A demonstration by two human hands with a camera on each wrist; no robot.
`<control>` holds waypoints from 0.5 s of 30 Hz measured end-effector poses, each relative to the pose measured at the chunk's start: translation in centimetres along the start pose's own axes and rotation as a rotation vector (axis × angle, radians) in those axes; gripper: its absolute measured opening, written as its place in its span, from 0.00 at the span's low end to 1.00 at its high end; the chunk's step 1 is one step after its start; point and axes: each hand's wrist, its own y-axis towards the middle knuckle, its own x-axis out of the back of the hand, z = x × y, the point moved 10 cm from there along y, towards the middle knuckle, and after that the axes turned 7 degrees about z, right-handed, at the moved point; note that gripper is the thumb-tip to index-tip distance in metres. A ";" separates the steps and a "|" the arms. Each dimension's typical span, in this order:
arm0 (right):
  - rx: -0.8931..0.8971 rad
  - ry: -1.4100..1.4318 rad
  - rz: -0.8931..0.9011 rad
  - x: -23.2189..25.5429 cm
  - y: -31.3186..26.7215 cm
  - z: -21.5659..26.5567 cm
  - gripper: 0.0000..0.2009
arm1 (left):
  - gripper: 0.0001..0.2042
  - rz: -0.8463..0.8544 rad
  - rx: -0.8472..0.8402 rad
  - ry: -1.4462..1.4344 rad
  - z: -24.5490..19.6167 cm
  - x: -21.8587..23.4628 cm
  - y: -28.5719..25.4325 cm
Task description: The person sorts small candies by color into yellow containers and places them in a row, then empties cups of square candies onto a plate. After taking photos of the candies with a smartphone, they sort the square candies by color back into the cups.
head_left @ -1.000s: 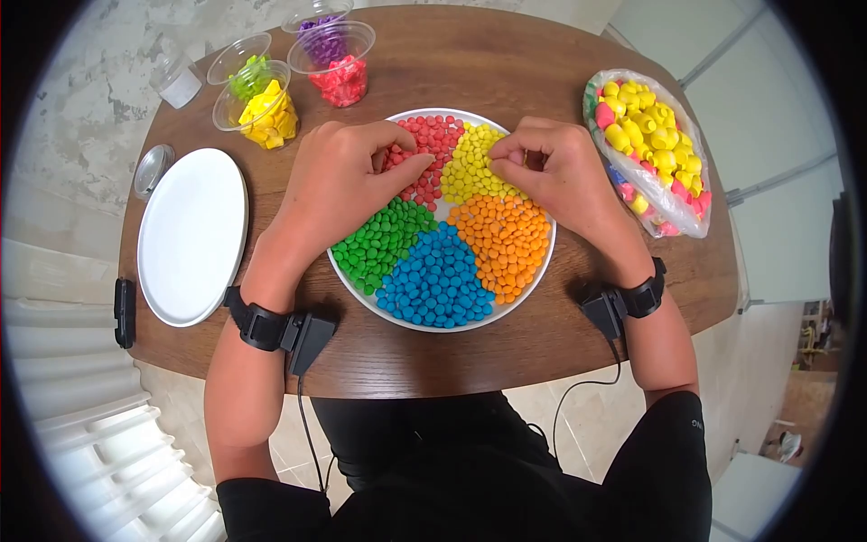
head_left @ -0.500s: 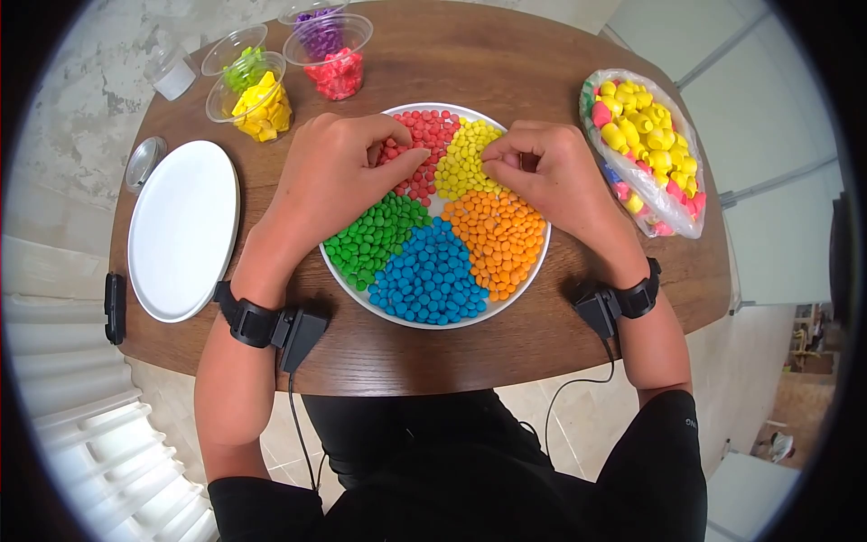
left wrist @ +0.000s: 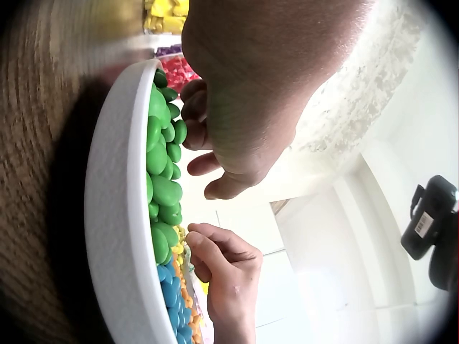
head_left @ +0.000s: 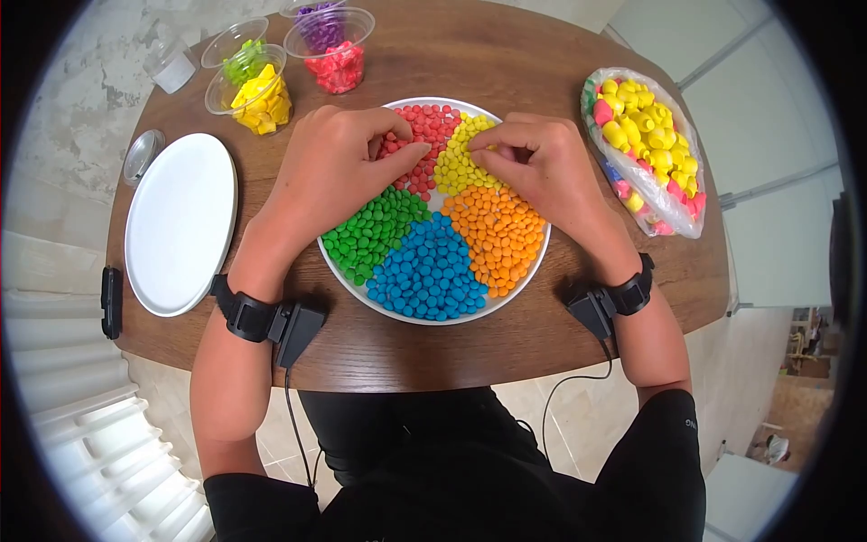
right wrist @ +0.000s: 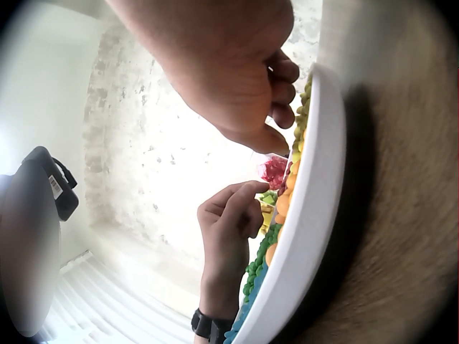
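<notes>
A white plate (head_left: 432,322) holds candies sorted by colour into wedges: red (head_left: 440,120), yellow (head_left: 458,173), orange (head_left: 497,235), blue (head_left: 426,271) and green (head_left: 366,237). Over the red wedge, at the far left of the plate, hovers my left hand (head_left: 336,161), fingers loosely bent and thumb apart from them. My right hand (head_left: 546,167) reaches in from the other side, thumb and index tips close together among the yellow candies. In the right wrist view, its thumb (right wrist: 269,139) comes right down at the candies. I cannot tell whether a candy sits between those tips.
A second white plate (head_left: 181,226) lies at the left, beside a small clear round container (head_left: 143,156). Clear cups with yellow (head_left: 262,101), green (head_left: 244,63), red (head_left: 336,68) and purple pieces (head_left: 321,29) stand at the back left. A plastic bag (head_left: 664,217) of yellow and pink pieces lies at the right.
My right fingertips have shifted left, further over the yellow candies. The left hand stays over the red ones. The whole head view has shifted slightly.
</notes>
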 end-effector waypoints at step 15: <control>-0.229 0.094 -0.127 4.0 -1.4 -5.3 0.12 | 0.11 -0.065 0.116 -0.086 1.2 2.3 -0.2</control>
